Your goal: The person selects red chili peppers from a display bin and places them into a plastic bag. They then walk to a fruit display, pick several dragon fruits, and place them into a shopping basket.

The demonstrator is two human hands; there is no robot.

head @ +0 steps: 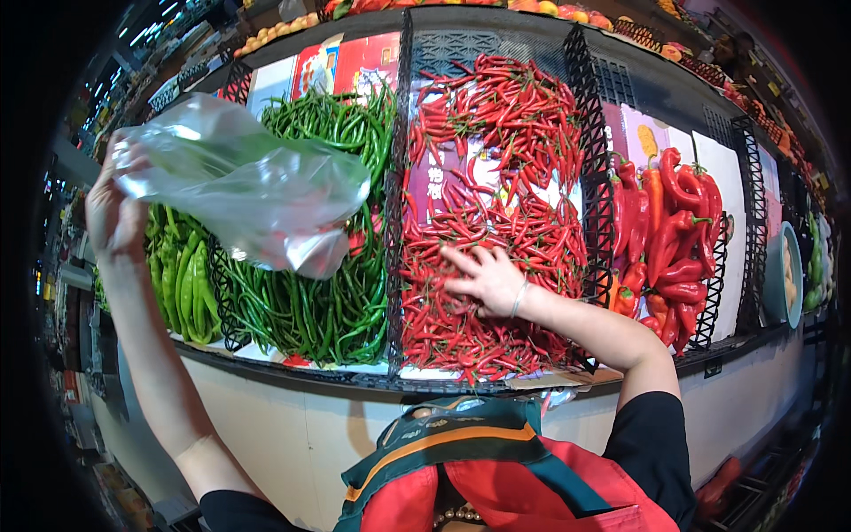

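My left hand [120,199] is raised at the left, gripping the edge of a clear plastic bag [246,186]. The bag spreads out to the right over the long green chilies [319,306] and hides some of them. Over the front half of the red chili pile [465,332], my right hand [492,279] hovers or rests with its fingers apart, pointing left; whether it touches the chilies is hard to tell. No chili shows in its grasp. A thin bracelet circles the right wrist.
Black plastic lattice dividers [395,199] separate the bins. Lighter green peppers [189,286] lie at the left, large red peppers [678,246] to the right. Beyond them stands a blue-grey basin [788,272]. Fruit [282,30] lines the back. The stall's front edge [319,379] runs before my apron.
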